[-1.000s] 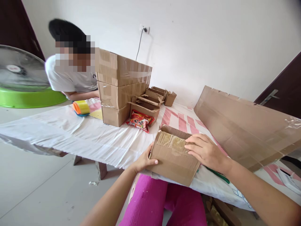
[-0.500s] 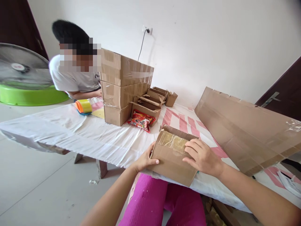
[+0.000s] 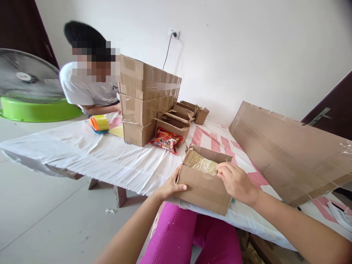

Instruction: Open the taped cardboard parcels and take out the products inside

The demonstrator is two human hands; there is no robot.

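Observation:
A small open-topped cardboard box [image 3: 202,190] stands at the table's near edge, tilted in view. Yellowish clear packing tape [image 3: 202,163] lies wrinkled across its upper part. My left hand [image 3: 172,186] grips the box's left side, thumb on the front face and the other fingers hidden behind it. At the right end of the tape, my right hand [image 3: 235,182] is closed, its fingertips pinching the tape by the box's edge. Beyond the box lies a red snack packet [image 3: 166,140] with printed lettering.
Stacked taped cardboard boxes [image 3: 132,106] stand left of several small open boxes [image 3: 172,124]. A large cardboard sheet [image 3: 280,150] leans on the right. Opposite sits a person in a white shirt [image 3: 79,90], near yellow and orange rolls [image 3: 99,124]. A white cloth [image 3: 79,154] covers the table.
My right hand's fingers have curled from lying spread over the tape into a pinch at its right end. My left hand keeps its hold on the box.

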